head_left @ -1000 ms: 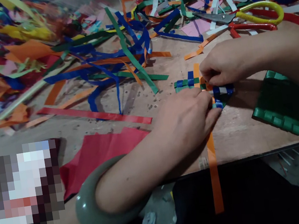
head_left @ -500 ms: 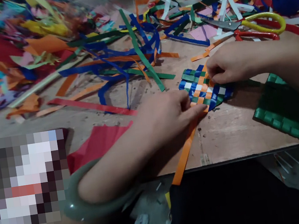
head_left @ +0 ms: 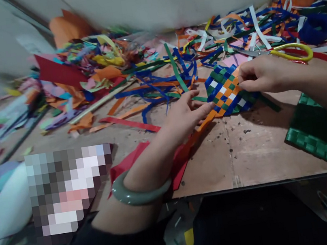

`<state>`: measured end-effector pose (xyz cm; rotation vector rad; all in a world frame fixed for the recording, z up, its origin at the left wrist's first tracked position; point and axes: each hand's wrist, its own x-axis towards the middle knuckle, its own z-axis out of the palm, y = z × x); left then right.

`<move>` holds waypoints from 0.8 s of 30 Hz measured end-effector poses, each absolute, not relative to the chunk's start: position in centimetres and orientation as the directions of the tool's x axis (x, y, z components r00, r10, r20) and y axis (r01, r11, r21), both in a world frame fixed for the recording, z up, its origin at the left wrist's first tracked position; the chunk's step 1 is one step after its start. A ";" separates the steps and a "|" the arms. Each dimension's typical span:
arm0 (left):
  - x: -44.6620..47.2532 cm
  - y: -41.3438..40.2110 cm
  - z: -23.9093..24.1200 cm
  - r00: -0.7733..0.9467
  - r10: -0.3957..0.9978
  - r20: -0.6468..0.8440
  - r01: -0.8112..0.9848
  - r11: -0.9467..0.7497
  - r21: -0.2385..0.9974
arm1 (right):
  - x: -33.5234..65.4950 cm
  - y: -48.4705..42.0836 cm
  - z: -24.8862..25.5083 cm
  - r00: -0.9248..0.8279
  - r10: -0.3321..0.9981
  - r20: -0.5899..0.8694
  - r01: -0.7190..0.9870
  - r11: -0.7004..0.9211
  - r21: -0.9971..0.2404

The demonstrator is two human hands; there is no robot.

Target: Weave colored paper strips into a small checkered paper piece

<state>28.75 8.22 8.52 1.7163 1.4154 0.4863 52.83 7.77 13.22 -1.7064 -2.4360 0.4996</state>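
Observation:
A small woven piece of blue, green, orange and white strips (head_left: pixel 223 96) is held tilted above the wooden table. My right hand (head_left: pixel 254 75) pinches its upper right edge, thumb and forefinger closed on it. At the lower left edge lies my left hand (head_left: pixel 188 109), its fingers apart and its thumb touching the weave. A long orange strip (head_left: pixel 193 139) trails from that edge below my left hand. One dark green strip end (head_left: pixel 269 103) sticks out at the right. A grey-green bangle (head_left: pixel 143 195) rings my left wrist.
Scissors with yellow and red handles (head_left: pixel 294 51) lie behind my right hand. A green woven mat (head_left: pixel 318 132) sits at the right table edge. Red sheet scraps (head_left: pixel 131 156) lie under my left forearm. Colourful strips (head_left: pixel 157 83) and a blue roll (head_left: pixel 315 29) cover the back. A blurred-out rectangle (head_left: pixel 72 189) is at left.
The view has tilted up and shifted left. The woven piece has turned and tilted up towards me. My left fingers have spread; the orange strip has swung leftward.

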 end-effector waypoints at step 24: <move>29.5 6.4 8.3 0.474 0.877 -0.070 -0.061 0.112 0.992 | 50.8 5.8 13.8 -0.428 0.890 0.156 0.844 0.456 -0.283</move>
